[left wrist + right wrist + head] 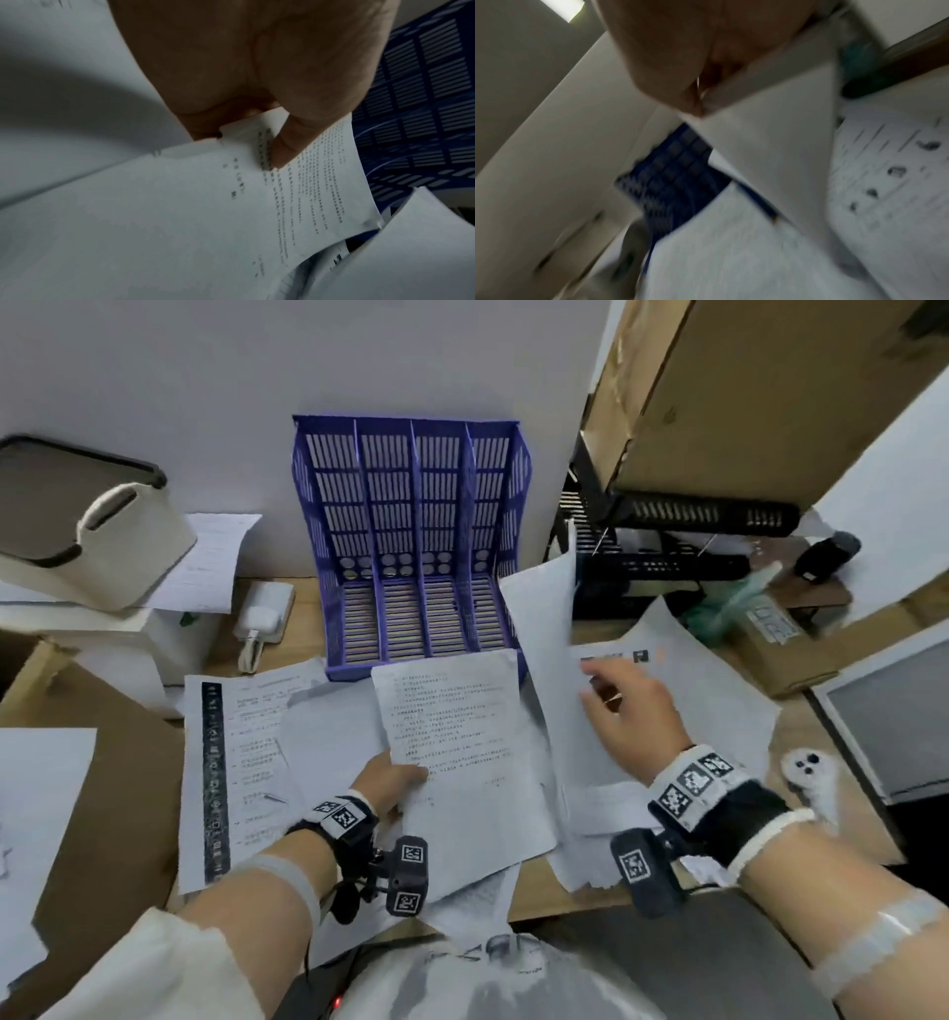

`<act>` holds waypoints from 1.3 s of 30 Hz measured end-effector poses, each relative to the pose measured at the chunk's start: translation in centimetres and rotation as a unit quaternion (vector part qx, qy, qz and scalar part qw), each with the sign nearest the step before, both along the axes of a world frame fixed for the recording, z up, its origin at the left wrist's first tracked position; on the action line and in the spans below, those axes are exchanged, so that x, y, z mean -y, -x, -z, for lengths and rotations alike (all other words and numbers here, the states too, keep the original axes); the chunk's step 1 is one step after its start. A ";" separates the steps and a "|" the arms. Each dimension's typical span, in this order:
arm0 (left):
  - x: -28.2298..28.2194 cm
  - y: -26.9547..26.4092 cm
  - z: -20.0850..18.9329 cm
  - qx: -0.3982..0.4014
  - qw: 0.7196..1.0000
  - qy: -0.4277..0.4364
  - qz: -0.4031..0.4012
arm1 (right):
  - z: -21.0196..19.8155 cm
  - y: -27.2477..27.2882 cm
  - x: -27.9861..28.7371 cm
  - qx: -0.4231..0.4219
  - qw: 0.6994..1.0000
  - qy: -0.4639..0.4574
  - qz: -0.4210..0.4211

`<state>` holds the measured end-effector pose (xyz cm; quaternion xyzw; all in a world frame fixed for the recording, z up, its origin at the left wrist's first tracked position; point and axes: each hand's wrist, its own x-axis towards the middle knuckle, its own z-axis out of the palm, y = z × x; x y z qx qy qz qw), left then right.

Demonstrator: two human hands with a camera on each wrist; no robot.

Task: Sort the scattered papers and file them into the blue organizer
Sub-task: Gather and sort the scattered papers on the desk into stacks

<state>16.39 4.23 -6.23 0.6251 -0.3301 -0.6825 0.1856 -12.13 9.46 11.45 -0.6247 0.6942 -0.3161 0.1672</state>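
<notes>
The blue organizer point(411, 546) stands against the wall with its slots showing no papers. Just in front of it my left hand point(390, 775) pinches the left edge of a printed sheet point(457, 752), thumb on top point(282, 150). My right hand point(624, 706) grips a blank sheet point(544, 654) that is lifted and curls upward at the organizer's right side. More papers point(241, 762) lie spread over the desk under both hands. In the right wrist view the blank sheet point(770, 154) is blurred, with the organizer point(677, 182) behind it.
A white box with a bag point(102, 546) sits at the left, a charger point(264, 613) beside the organizer. Black trays point(667, 541) under a cardboard box point(744, 392) stand at the right, with a parcel point(780, 634) and a monitor point(893, 711) nearby.
</notes>
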 end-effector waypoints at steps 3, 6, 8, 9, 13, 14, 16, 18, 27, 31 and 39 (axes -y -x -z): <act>0.6 0.9 2.6 -0.008 1.000 -0.021 -0.007 | 3.5 -3.5 -1.5 -0.017 0.980 -0.096 -0.175; 0.6 0.6 3.9 -0.024 0.997 -0.042 -0.061 | 6.7 -6.2 -1.8 -0.043 0.956 -0.188 -0.223; -0.7 0.8 -0.8 -0.034 0.991 -0.062 -0.116 | 7.6 -7.3 -1.7 -0.053 0.943 -0.234 -0.230; -1.4 1.2 -3.3 -0.053 0.988 -0.064 -0.133 | 7.9 -7.7 -1.7 -0.049 0.942 -0.243 -0.226; -2.4 0.9 -5.5 -0.120 0.977 -0.068 -0.164 | 8.2 -8.3 -1.5 -0.022 0.947 -0.250 -0.198; -2.5 0.7 -5.5 -0.130 0.975 -0.062 -0.171 | 8.1 -8.3 -1.4 -0.019 0.946 -0.253 -0.201; -2.7 0.6 -5.9 -0.140 0.972 -0.056 -0.179 | 8.0 -8.7 -1.2 -0.014 0.942 -0.260 -0.214; -2.9 0.6 -6.3 -0.147 0.972 -0.046 -0.178 | 8.3 -9.2 -1.3 0.013 0.935 -0.277 -0.223; -2.1 0.7 -6.6 -0.166 0.978 0.004 -0.125 | 10.7 -6.4 0.4 0.059 0.926 -0.354 -0.119; -2.2 0.9 -5.7 -0.143 0.982 0.047 -0.116 | 11.1 -3.3 1.7 0.091 0.907 -0.412 -0.003; -1.2 1.5 -6.6 -0.069 0.986 0.117 -0.093 | 10.8 -2.2 1.7 0.213 0.920 -0.324 0.060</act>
